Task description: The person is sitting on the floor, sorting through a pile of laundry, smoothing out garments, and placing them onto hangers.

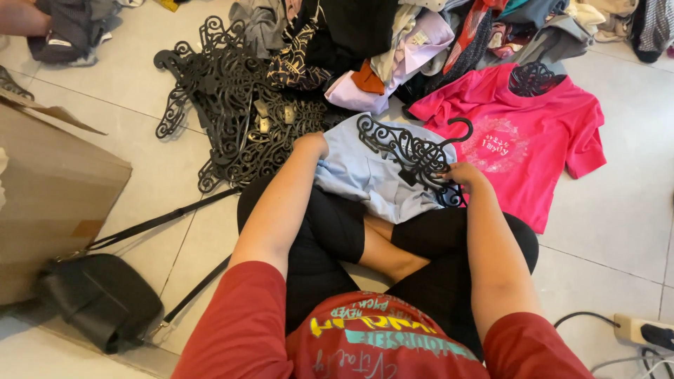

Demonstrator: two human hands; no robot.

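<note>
Two bare hands are at work in the head view, both over a light blue garment point(365, 172) lying across the lap of a person sitting cross-legged on the tiled floor point(611, 231). The left hand point(312, 146) presses onto the garment's upper left edge, fingers curled under and out of sight, so I cannot tell whether they grip the cloth. The right hand point(463, 175) is closed around the lower end of a black ornate hanger point(411, 151), which lies tilted across the top of the blue garment, hook pointing right. Just beside it, to the right, a pink T-shirt point(519, 140) is spread flat on the floor with another black hanger point(533, 77) at its neck. Left of the blue garment sits a heap of black ornate hangers point(232, 105). Behind, a pile of mixed clothes point(421, 35). At the near left, a black shoulder bag point(102, 298) rests against a cardboard box point(49, 189). A white power strip point(642, 330) lies at the far right.
</note>
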